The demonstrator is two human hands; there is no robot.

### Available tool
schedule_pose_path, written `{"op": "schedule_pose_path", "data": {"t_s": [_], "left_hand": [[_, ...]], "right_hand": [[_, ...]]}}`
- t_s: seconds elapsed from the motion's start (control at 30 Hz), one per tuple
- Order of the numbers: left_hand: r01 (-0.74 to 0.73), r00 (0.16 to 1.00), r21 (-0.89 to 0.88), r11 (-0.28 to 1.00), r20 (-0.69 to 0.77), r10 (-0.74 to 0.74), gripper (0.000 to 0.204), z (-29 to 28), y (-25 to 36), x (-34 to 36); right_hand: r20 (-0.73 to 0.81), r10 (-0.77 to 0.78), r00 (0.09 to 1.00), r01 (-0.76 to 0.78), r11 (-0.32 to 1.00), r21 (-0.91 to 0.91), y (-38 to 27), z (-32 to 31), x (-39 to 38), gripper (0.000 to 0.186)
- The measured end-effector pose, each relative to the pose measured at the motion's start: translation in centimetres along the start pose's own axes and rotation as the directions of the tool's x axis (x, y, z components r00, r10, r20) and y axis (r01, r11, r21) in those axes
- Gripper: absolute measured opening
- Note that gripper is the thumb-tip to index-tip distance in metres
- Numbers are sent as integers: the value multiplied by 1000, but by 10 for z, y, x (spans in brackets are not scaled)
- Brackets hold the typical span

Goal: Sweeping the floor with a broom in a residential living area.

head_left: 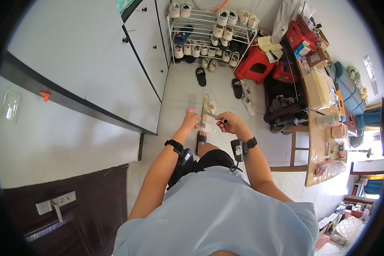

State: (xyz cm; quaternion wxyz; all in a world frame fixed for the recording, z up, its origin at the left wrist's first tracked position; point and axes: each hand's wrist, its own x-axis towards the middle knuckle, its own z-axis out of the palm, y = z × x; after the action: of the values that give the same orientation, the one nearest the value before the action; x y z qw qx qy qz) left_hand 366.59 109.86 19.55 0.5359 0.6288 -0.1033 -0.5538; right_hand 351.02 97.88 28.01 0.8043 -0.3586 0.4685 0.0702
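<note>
My left hand [190, 119] is closed, its fingers pinched together; what it holds, if anything, I cannot make out. Beside it my right hand [229, 123] wraps round a dark handle [225, 121] with a round end. A thin flat piece reaches from that handle toward a long, narrow beige strip [205, 102] between my hands. Whether the two are joined or only overlap, I cannot tell. Something whitish [212, 106] shows just right of the strip, its kind unclear. Both wrists carry black straps with small devices. Below my hands is my foot in a dark slipper [202, 137].
White cabinets [145, 55] line the left. A shoe rack [200, 30] stands ahead, with black slippers [201, 77] and pale shoes [248, 105] on the floor before it. To the right are a red stool [255, 64] and a cluttered wooden table [313, 158]. A dark door [94, 213] is lower left.
</note>
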Motion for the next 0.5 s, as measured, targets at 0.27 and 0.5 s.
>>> {"op": "schedule_pose_path", "data": {"t_s": [0.27, 0.5], "left_hand": [[-7, 1000, 39, 999, 8, 6, 44, -20, 12, 23], [34, 999, 90, 995, 24, -36, 43, -6, 32, 67]], "right_hand": [[-92, -70, 993, 68, 997, -32, -20, 1, 25, 12], [-136, -120, 983, 92, 977, -195, -51, -14, 51, 12]]}}
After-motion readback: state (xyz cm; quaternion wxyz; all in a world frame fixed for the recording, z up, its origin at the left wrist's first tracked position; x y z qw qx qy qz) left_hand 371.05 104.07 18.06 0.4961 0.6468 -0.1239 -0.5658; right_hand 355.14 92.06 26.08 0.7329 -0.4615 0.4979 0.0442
